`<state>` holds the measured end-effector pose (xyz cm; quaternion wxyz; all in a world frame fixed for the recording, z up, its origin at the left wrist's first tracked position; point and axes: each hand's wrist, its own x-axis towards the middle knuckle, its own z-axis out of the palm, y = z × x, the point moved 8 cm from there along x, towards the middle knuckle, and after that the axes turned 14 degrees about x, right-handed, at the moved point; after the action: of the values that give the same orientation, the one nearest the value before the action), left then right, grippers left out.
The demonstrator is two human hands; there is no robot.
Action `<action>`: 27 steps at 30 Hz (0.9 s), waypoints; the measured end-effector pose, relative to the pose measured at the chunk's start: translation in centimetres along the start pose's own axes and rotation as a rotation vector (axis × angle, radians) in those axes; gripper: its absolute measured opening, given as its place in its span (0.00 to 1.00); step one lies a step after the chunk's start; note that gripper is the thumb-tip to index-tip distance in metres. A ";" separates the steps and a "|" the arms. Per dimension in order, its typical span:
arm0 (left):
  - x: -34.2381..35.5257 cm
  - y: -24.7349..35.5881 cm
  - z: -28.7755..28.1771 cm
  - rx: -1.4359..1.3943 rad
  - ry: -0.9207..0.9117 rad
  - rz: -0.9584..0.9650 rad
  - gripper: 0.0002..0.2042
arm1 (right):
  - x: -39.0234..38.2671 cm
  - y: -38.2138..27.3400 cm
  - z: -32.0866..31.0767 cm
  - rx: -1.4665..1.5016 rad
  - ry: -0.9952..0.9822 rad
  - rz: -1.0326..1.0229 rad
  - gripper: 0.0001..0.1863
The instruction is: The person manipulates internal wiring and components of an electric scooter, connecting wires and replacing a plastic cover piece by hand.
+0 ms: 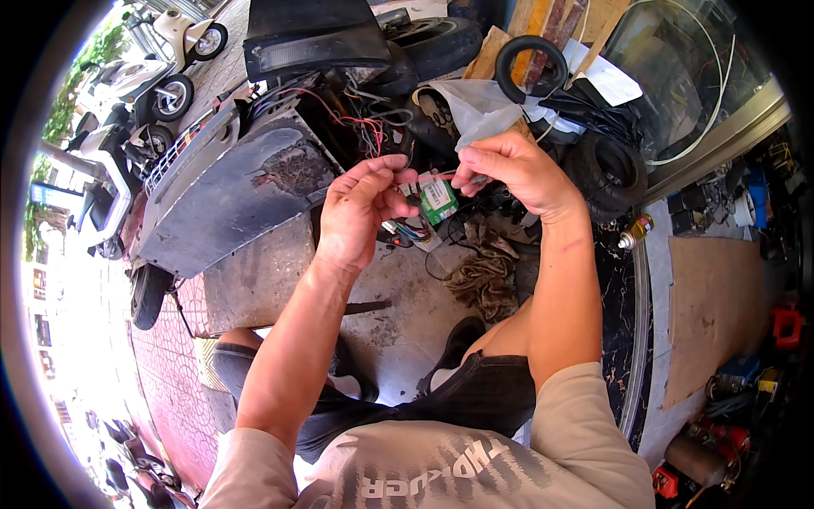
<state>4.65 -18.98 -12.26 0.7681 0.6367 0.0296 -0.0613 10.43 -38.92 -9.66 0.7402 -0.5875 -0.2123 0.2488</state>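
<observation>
Your two hands are raised in front of you, close to each other but apart. Your left hand (348,216) has its fingers curled and its thumb near the forefinger; you cannot tell from here whether it grips a thin wire. Your right hand (530,174) is pinched nearly closed, with one small greyish piece (480,179) at the fingertips, too little of it showing to name.

Largest before you is one grey scooter body panel (225,199), long and curved, scuffed smooth metal or plastic with one rough, rusty-looking brown patch. Its long axis slants from the near left up toward the far right. Beyond it lies one black panel (309,30), broad and angular. To your right is one flat tan cardboard sheet (716,314). Past your right hand sits one black rubber ring (502,72); nearer, one crumpled brown cloth (483,280) lies on the floor. One yellow spray can (641,227) lies farther right.

Between your hands and just beyond them is one green box (450,204) with one white label, its long axis running away from you, near end leaning right. Several thin red wires (373,127) loop beside the panel's open end.
</observation>
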 end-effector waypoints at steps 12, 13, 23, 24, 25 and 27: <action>0.6 0.1 0.7 0.217 0.089 0.052 0.04 | 3.3 2.2 3.2 0.080 0.133 -0.095 0.05; 0.6 -0.1 0.6 0.197 0.100 0.041 0.05 | 3.3 2.1 3.2 0.087 0.131 -0.104 0.05; 1.3 -1.1 0.5 0.047 0.205 -0.002 0.06 | 2.3 0.6 4.0 -0.087 0.068 -0.225 0.04; 1.4 -0.9 0.7 0.089 0.214 0.003 0.06 | 2.1 0.0 4.4 -0.106 0.052 -0.264 0.04; 1.6 -1.0 0.6 0.052 0.264 -0.004 0.07 | 1.6 -1.2 5.2 -0.122 0.005 -0.362 0.04; 1.9 -0.9 -0.1 -0.021 0.374 -0.013 0.08 | 0.5 -3.9 7.3 -0.146 -0.102 -0.561 0.04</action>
<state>6.42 -19.20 -13.41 0.7555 0.6286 0.1767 0.0535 6.84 -33.76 -4.28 0.7240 -0.5444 -0.4208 0.0480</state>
